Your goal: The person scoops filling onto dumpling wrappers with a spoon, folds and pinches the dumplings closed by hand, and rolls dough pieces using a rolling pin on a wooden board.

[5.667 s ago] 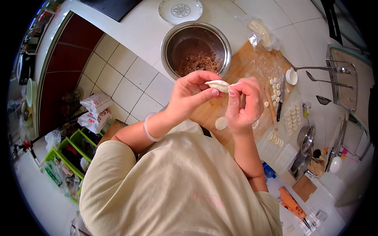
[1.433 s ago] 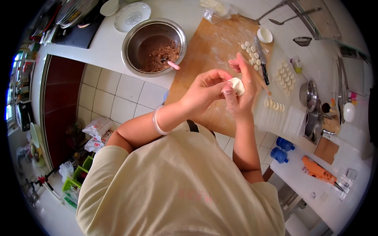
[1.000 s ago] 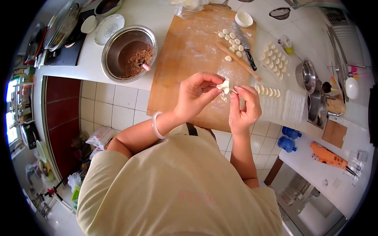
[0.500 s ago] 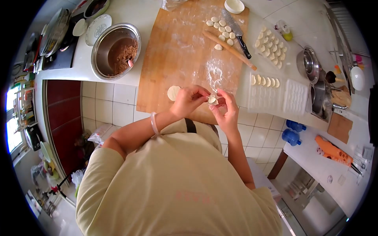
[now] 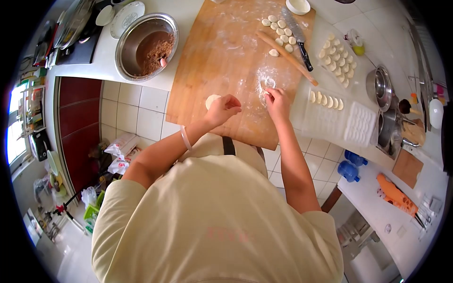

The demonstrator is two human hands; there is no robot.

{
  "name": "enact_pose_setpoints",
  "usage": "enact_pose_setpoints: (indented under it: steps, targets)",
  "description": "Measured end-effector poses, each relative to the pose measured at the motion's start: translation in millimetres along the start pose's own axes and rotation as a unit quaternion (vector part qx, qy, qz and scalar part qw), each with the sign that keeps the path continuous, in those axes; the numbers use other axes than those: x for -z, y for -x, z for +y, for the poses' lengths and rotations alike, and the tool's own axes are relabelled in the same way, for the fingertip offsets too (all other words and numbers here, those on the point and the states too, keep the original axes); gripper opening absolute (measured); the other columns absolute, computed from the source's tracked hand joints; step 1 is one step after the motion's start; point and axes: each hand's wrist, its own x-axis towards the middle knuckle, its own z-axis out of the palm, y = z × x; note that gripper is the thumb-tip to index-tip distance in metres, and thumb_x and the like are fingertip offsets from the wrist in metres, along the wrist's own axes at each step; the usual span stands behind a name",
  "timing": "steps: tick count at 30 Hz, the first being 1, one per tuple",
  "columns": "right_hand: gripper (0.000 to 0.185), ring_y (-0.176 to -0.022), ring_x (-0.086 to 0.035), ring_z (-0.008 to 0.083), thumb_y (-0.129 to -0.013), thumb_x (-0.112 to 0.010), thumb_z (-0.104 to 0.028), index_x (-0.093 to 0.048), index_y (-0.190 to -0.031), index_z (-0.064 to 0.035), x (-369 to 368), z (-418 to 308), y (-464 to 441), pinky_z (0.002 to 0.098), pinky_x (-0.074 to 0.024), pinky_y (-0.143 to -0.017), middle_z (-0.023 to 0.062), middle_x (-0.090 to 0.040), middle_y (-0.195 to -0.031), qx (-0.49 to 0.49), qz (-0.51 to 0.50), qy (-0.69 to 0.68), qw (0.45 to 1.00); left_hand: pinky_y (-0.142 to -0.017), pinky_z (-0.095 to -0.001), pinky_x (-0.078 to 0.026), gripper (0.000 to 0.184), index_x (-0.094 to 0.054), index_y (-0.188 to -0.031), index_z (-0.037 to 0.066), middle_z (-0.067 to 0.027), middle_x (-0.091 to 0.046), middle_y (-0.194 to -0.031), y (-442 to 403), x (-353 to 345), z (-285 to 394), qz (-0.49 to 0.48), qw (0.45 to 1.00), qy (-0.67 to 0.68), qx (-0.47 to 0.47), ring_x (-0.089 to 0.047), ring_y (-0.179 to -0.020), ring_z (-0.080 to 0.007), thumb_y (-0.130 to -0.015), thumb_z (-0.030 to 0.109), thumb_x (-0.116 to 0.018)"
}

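Head camera view: hands joined over one dough piece (image 5: 266, 93) half a second ago now stand apart above the wooden board (image 5: 226, 56), suggesting two-handed shaping has paused. The right hand (image 5: 279, 103) pinches the dough piece at its fingertips over the flour patch (image 5: 268, 75); the left hand (image 5: 222, 112), fingers bunched with nothing visible between them, partly covers a flat dough round (image 5: 211, 101), its contact unclear

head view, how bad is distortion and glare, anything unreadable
Head view: strong fisheye curving, black corners; head view, far left: window nearly blown out white; head view, centre: whether the right hand pinches anything is unclear; head view, lower middle: pink lettering too blurred to read.
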Motion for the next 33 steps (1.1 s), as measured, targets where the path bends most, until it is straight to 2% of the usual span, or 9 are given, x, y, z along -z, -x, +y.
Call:
enact_pose_setpoints:
  steps: [12,15,17,20,25,27,29,32,33]
  targets:
    - [0.011,-0.076,-0.062,0.0259,-0.083,-0.064,-0.008,-0.069,-0.093,-0.0037,-17.8,0.0,-46.1,0.0342,-0.0493,-0.070,0.0137,-0.063,-0.088,-0.034,0.019,0.010,0.999,-0.076,-0.0269,-0.054,0.016,-0.058,-0.100,-0.003,-0.0079,-0.064,-0.092,2.8,2.8,-2.0,0.000,0.996,0.094,-0.009,-0.067,-0.088,-0.0151,-0.088,0.005,-0.062]
    - [0.014,-0.073,-0.063,0.0223,-0.083,-0.065,-0.008,-0.069,-0.095,-0.0029,-11.4,-3.3,-28.6,0.0319,-0.0494,-0.068,0.0128,-0.065,-0.086,-0.084,-0.026,-0.064,0.994,-0.087,-0.0317,-0.052,0.021,-0.054,-0.112,-0.002,-0.0111,-0.061,-0.107,-12.6,-9.2,5.0,-0.021,0.997,0.074,-0.012,-0.063,-0.102,-0.0202,-0.095,0.010,-0.055]
    - [0.017,-0.069,-0.062,0.0180,-0.082,-0.066,-0.008,-0.069,-0.097,-0.0016,2.9,-13.2,-10.1,0.0294,-0.0489,-0.065,0.0116,-0.066,-0.082,-0.161,-0.036,-0.232,0.959,-0.099,-0.0390,-0.045,0.038,-0.049,-0.123,0.000,-0.0146,-0.058,-0.117,-29.9,-28.6,22.6,0.003,0.905,0.410,0.115,-0.057,-0.113,-0.0254,-0.099,0.029,-0.049]
    - [0.017,-0.069,-0.061,0.0131,-0.083,-0.067,-0.008,-0.069,-0.098,-0.0003,28.2,-45.8,17.3,0.0269,-0.0492,-0.065,0.0081,-0.067,-0.080,-0.154,-0.028,-0.269,0.950,-0.106,-0.0446,-0.036,0.057,-0.045,-0.129,0.000,-0.0178,-0.055,-0.123,-45.6,-55.4,57.7,-0.053,0.835,0.503,0.217,-0.050,-0.121,-0.0301,-0.097,0.048,-0.043]
    - [0.015,-0.069,-0.061,0.0113,-0.084,-0.067,-0.008,-0.069,-0.095,0.0009,67.0,-34.4,40.5,0.0279,-0.0495,-0.063,0.0060,-0.068,-0.081,-0.098,-0.021,-0.212,0.972,-0.105,-0.0463,-0.037,0.061,-0.049,-0.125,0.001,-0.0193,-0.053,-0.129,-60.0,-83.3,75.4,-0.114,0.816,0.532,0.196,-0.051,-0.119,-0.0312,-0.094,0.054,-0.046]
    - [0.013,-0.071,-0.061,0.0095,-0.085,-0.067,-0.010,-0.069,-0.094,-0.0009,94.0,8.4,49.5,0.0273,-0.0500,-0.063,0.0034,-0.067,-0.084,-0.165,-0.032,-0.234,0.957,-0.098,-0.0415,-0.041,0.053,-0.058,-0.113,0.002,-0.0169,-0.059,-0.116,-68.2,-84.6,75.2,-0.095,0.823,0.535,0.164,-0.055,-0.109,-0.0276,-0.094,0.051,-0.049]
    - [0.013,-0.071,-0.060,0.0088,-0.086,-0.066,-0.010,-0.069,-0.095,-0.0025,131.0,63.2,40.1,0.0253,-0.0493,-0.063,0.0024,-0.067,-0.083,-0.254,0.068,-0.302,0.916,-0.062,-0.0275,-0.041,0.038,-0.060,-0.084,0.007,-0.0009,-0.051,-0.067,-85.9,-66.4,46.8,-0.244,0.812,0.526,0.075,-0.047,-0.063,-0.0139,-0.094,0.043,-0.054]
    - [0.013,-0.069,-0.059,0.0091,-0.084,-0.065,-0.008,-0.070,-0.094,-0.0030,175.2,163.0,23.9,0.0244,-0.0482,-0.064,0.0017,-0.067,-0.078,-0.254,0.196,-0.139,0.937,-0.056,-0.0250,-0.035,0.030,-0.057,-0.081,0.008,0.0021,-0.047,-0.062,-79.3,-63.6,42.9,-0.133,0.895,0.418,0.086,-0.041,-0.056,-0.0109,-0.096,0.034,-0.055]
    - [0.013,-0.069,-0.059,0.0091,-0.084,-0.065,-0.008,-0.070,-0.094,-0.0030,176.6,170.4,19.5,0.0244,-0.0482,-0.064,0.0017,-0.067,-0.078,-0.250,0.192,-0.142,0.938,-0.059,-0.0263,-0.040,0.024,-0.058,-0.084,0.006,0.0005,-0.051,-0.067,-78.5,-65.9,37.8,-0.041,0.969,0.243,0.029,-0.047,-0.061,-0.0117,-0.094,0.028,-0.058]
